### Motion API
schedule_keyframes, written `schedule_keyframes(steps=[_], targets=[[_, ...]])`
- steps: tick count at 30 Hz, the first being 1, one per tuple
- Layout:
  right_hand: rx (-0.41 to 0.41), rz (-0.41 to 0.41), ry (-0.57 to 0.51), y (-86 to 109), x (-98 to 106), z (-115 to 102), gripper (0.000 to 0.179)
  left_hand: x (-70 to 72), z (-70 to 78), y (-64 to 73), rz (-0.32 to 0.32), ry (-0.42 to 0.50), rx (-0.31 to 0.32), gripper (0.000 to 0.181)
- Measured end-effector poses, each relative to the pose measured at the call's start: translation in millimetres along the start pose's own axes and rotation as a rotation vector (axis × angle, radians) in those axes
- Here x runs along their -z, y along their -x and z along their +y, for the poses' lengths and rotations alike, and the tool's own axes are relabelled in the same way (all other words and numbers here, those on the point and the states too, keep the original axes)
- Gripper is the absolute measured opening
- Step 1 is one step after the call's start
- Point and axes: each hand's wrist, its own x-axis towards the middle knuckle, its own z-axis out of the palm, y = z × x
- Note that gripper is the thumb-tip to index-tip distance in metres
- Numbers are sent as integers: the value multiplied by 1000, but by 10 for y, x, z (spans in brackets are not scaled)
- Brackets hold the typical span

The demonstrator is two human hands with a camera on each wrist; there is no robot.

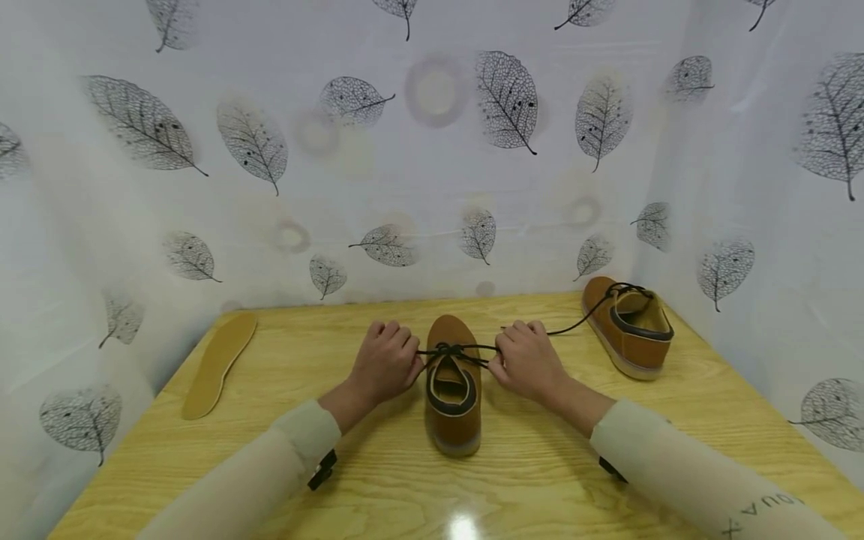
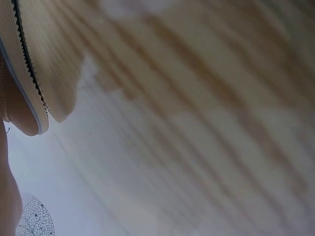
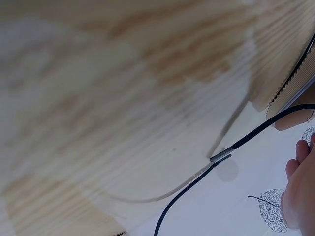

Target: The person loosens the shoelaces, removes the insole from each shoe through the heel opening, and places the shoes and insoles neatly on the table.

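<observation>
A brown shoe (image 1: 445, 442) with a dark collar stands in the middle of the table, toe pointing away from me. Black laces (image 1: 451, 349) cross over its top in a knot with loops. To the left of it, my left hand (image 1: 387, 361) grips the lace on that side, fingers curled. On the other side my right hand (image 1: 529, 361) grips the right-hand lace strands, which stretch taut between the two hands. In the right wrist view, dark lace ends (image 3: 221, 156) with shiny tips lie close together near the table. Part of the shoe's sole (image 2: 29, 73) shows in the left wrist view.
A second brown shoe (image 1: 641, 352) stands at the back right, its black lace trailing left toward my right hand. A tan insole (image 1: 219, 367) lies at the left on the wooden table (image 1: 378, 480). A leaf-patterned curtain (image 1: 418, 172) hangs behind and along the sides.
</observation>
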Motion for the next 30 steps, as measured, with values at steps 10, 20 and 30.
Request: schedule_keyframes(steps=[10,20,30], targets=[[-18,-36,14,36,36,37,17,6,-41,47,-28,-9,3,23],[-39,-48,16,92,63,112,17,28,-83,92,-44,-17,2,22],[-57,-64,32,154,80,213,19,60,-162,180,-55,-26,15,25]])
